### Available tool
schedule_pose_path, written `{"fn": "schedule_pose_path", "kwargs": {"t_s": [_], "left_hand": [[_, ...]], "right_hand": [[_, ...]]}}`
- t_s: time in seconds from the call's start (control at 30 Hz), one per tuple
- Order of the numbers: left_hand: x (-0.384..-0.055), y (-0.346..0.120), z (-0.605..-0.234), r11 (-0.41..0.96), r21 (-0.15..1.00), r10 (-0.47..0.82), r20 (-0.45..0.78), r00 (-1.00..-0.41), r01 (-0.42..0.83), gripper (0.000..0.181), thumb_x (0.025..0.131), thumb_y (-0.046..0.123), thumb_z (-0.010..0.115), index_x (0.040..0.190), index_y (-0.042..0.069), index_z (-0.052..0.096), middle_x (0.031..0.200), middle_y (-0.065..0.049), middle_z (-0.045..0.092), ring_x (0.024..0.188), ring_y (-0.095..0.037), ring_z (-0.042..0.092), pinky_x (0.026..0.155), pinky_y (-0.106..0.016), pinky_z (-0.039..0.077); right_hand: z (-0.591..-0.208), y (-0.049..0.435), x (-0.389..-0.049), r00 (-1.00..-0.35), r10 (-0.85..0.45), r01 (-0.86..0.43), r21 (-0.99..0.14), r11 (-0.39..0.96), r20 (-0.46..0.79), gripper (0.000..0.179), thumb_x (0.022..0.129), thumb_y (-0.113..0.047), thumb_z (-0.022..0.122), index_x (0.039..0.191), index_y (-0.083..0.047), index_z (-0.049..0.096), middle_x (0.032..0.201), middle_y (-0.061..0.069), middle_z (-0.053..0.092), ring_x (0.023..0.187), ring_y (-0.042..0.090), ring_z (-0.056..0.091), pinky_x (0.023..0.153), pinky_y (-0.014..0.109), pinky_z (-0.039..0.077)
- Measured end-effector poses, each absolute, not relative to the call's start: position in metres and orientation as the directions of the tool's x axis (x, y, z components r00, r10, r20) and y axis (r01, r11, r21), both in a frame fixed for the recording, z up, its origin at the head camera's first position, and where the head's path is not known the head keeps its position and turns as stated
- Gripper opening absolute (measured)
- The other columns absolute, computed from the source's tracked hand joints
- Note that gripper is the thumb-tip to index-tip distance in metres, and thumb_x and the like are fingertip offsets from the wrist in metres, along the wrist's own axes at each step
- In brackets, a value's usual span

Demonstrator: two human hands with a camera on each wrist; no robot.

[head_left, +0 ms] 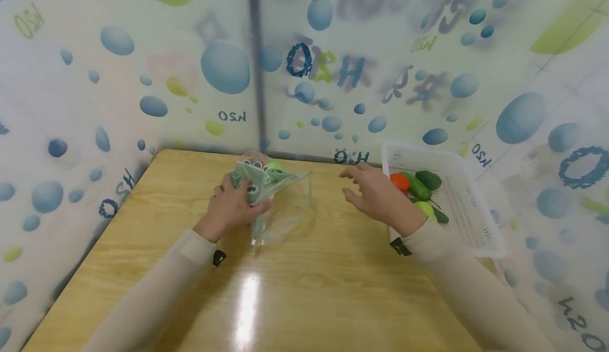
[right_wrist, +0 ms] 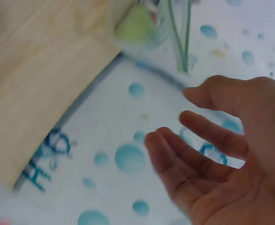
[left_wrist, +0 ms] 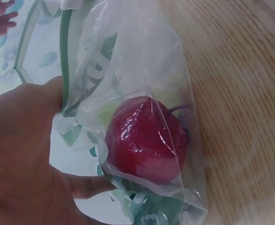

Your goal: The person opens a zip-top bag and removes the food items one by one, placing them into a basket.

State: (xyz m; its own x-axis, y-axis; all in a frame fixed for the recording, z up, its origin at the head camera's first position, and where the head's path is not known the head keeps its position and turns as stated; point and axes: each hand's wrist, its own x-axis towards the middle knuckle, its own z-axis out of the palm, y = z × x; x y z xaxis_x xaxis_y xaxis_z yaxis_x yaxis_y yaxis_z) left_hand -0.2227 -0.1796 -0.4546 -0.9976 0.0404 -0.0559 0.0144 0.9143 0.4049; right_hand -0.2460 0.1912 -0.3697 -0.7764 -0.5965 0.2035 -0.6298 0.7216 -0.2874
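A clear plastic bag [head_left: 290, 212] with green print lies on the table, its opening spread toward the right. My left hand [head_left: 230, 204] grips its left side, thumb and fingers around the plastic. Through the film in the left wrist view shows a dark red apple [left_wrist: 146, 140] with a stem. Something yellow-green [right_wrist: 136, 24] is also inside the bag, seen in the right wrist view. My right hand [head_left: 376, 196] hovers over the table between bag and basket, fingers slightly bent and apart, holding nothing.
A white perforated basket [head_left: 468, 209] stands at the right of the wooden table [head_left: 314, 288]. In it lie a red tomato-like item [head_left: 399, 182], a long green vegetable [head_left: 417, 187], a dark green one [head_left: 428, 179] and a yellow-green round one [head_left: 425, 209]. A patterned wall borders the table.
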Motion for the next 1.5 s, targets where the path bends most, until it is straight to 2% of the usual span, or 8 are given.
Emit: {"fn": "schedule_pose_path", "kwargs": {"t_s": [0.13, 0.37, 0.57, 0.87, 1.0, 1.17, 1.33, 1.5], "left_hand": [[-0.223, -0.181, -0.456, 0.923, 0.385, 0.036, -0.080, -0.996, 0.003, 0.102, 0.107, 0.068, 0.070, 0.167, -0.010, 0.042, 0.171, -0.053, 0.029, 0.143, -0.076, 0.050, 0.114, -0.084, 0.051], [-0.225, -0.185, -0.461, 0.913, 0.407, 0.018, -0.081, -0.997, -0.017, 0.075, 0.105, 0.046, 0.072, 0.148, -0.011, 0.048, 0.153, -0.049, 0.043, 0.123, -0.065, 0.059, 0.096, -0.073, 0.059], [-0.224, -0.187, -0.461, 0.869, 0.494, 0.058, -0.088, -0.994, 0.007, 0.066, 0.111, 0.036, 0.063, 0.150, -0.015, 0.047, 0.153, -0.053, 0.045, 0.126, -0.067, 0.062, 0.099, -0.072, 0.060], [-0.228, -0.186, -0.456, 0.785, 0.614, 0.166, -0.074, -0.983, 0.086, 0.046, 0.119, 0.019, 0.047, 0.149, -0.016, 0.049, 0.113, -0.028, 0.067, 0.082, -0.028, 0.063, 0.067, -0.035, 0.052], [-0.231, -0.187, -0.458, 0.783, 0.614, 0.187, -0.075, -0.980, 0.102, 0.046, 0.118, 0.013, 0.045, 0.151, -0.018, 0.047, 0.107, -0.026, 0.069, 0.077, -0.026, 0.063, 0.066, -0.035, 0.051], [-0.245, -0.195, -0.475, 0.783, 0.605, 0.208, -0.036, -0.977, 0.144, 0.045, 0.115, 0.012, 0.047, 0.151, -0.016, 0.046, 0.114, -0.034, 0.072, 0.077, -0.032, 0.065, 0.066, -0.039, 0.053], [-0.253, -0.201, -0.489, 0.775, 0.607, 0.237, -0.021, -0.971, 0.176, 0.052, 0.117, 0.017, 0.049, 0.160, -0.011, 0.044, 0.108, -0.028, 0.075, 0.076, -0.029, 0.065, 0.064, -0.038, 0.051], [-0.236, -0.186, -0.457, 0.800, 0.589, 0.200, -0.087, -0.976, 0.112, 0.060, 0.115, 0.011, 0.050, 0.169, -0.014, 0.040, 0.122, -0.035, 0.076, 0.082, -0.033, 0.066, 0.068, -0.039, 0.053]], "right_hand": [[-0.383, 0.155, -0.237, -0.691, -0.674, -0.721, -0.306, 0.621, 0.261, 0.033, 0.112, -0.014, 0.078, 0.143, -0.003, 0.074, 0.133, 0.016, 0.078, 0.112, 0.031, 0.081, 0.097, 0.049, 0.070], [-0.405, 0.103, -0.234, -0.542, -0.808, -0.828, -0.311, 0.466, 0.232, 0.029, 0.115, -0.013, 0.074, 0.142, -0.003, 0.075, 0.136, 0.015, 0.078, 0.110, 0.025, 0.079, 0.097, 0.042, 0.068], [-0.426, 0.076, -0.238, -0.548, -0.831, -0.808, -0.317, 0.497, 0.095, 0.030, 0.118, -0.008, 0.066, 0.146, 0.001, 0.074, 0.139, 0.018, 0.079, 0.115, 0.025, 0.081, 0.101, 0.041, 0.068], [-0.452, 0.046, -0.253, -0.584, -0.807, -0.777, -0.344, 0.527, 0.085, 0.040, 0.114, 0.002, 0.067, 0.154, 0.003, 0.066, 0.142, 0.023, 0.078, 0.124, 0.032, 0.079, 0.110, 0.045, 0.066], [-0.459, 0.036, -0.256, -0.595, -0.793, -0.780, -0.332, 0.530, 0.130, 0.050, 0.114, -0.009, 0.074, 0.162, 0.001, 0.060, 0.154, 0.023, 0.072, 0.123, 0.029, 0.079, 0.109, 0.042, 0.066], [-0.468, 0.027, -0.262, -0.625, -0.771, -0.763, -0.300, 0.572, 0.122, 0.060, 0.113, -0.020, 0.080, 0.168, -0.007, 0.058, 0.170, 0.020, 0.063, 0.150, 0.032, 0.071, 0.126, 0.043, 0.058], [-0.478, 0.021, -0.263, -0.648, -0.754, -0.754, -0.232, 0.614, 0.109, 0.063, 0.111, -0.024, 0.084, 0.166, -0.009, 0.058, 0.165, 0.019, 0.067, 0.150, 0.033, 0.070, 0.128, 0.043, 0.057], [-0.482, 0.019, -0.263, -0.659, -0.745, -0.742, -0.247, 0.623, 0.103, 0.063, 0.108, -0.023, 0.087, 0.161, -0.007, 0.058, 0.164, 0.018, 0.066, 0.151, 0.032, 0.069, 0.127, 0.042, 0.058]]}}
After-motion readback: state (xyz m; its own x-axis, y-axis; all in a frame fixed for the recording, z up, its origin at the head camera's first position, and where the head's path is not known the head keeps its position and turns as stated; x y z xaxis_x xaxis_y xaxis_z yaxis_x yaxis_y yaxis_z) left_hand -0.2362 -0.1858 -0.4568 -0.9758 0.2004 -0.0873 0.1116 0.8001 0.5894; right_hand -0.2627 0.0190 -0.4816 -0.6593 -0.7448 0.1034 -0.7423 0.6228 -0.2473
